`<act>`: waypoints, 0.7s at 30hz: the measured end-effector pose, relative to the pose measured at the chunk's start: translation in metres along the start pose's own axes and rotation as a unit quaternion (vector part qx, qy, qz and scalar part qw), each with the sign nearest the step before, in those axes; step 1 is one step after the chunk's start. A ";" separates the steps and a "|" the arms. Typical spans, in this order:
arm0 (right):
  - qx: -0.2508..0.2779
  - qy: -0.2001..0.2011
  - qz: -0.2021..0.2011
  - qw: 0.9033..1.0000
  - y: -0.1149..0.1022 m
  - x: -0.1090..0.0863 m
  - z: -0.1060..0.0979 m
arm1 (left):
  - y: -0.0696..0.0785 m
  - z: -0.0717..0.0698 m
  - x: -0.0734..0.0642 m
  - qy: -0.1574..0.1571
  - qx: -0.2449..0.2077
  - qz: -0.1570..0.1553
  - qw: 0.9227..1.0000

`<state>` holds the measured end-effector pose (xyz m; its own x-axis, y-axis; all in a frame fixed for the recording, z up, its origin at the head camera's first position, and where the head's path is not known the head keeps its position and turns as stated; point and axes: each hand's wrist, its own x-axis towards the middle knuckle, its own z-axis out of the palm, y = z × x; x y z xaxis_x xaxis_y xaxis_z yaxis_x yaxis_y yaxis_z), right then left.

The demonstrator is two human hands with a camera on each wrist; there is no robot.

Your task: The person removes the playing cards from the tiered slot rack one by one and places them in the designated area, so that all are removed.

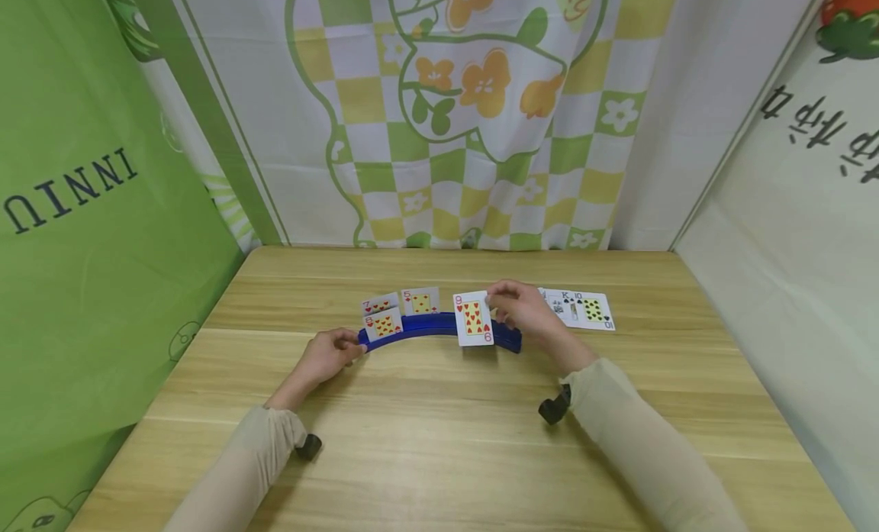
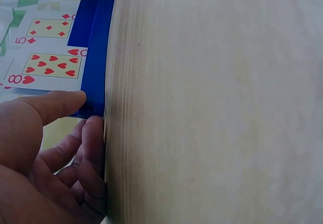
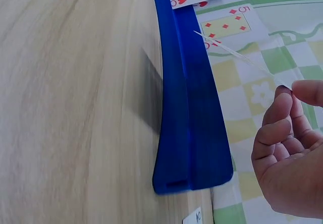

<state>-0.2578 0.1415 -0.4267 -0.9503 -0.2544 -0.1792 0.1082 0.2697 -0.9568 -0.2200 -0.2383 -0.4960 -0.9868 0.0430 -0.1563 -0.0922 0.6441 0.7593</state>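
Two hands pinch: the right grip (image 1: pixel 525 307) a nine of hearts (image 1: pixel 473 318) above the blue card holder (image 1: pixel 429 324), the left grip (image 1: pixel 329 357) that holder's left end. Beneath spreads a wood-grain counter (image 1: pixel 426 440); patterned cloth (image 1: pixel 446 97) hangs behind, green cloth (image 1: pixel 82 249) leftward.

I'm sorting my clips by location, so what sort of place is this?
Probably a curtained-off tabletop nook: a wood-grain table has printed cloth hanging around it, and a blue card holder with playing cards stands on it.
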 end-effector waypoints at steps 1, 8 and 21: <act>0.004 0.001 0.001 1.000 0.000 0.000 -0.002 | 0.000 0.000 0.000 0.001 0.002 0.001 1.000; 0.052 0.013 0.037 0.998 0.005 0.001 -0.011 | 0.000 0.000 -0.001 0.001 0.008 -0.001 1.000; 0.067 0.028 0.042 0.996 0.015 0.002 -0.031 | 0.000 -0.001 0.000 0.003 0.017 0.000 1.000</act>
<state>-0.2672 0.1733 -0.4343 -0.9505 -0.1825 -0.2514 0.2234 0.1608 -0.9614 -0.2202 -0.2387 -0.4955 -0.9874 0.0388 -0.1533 -0.0881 0.6703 0.7368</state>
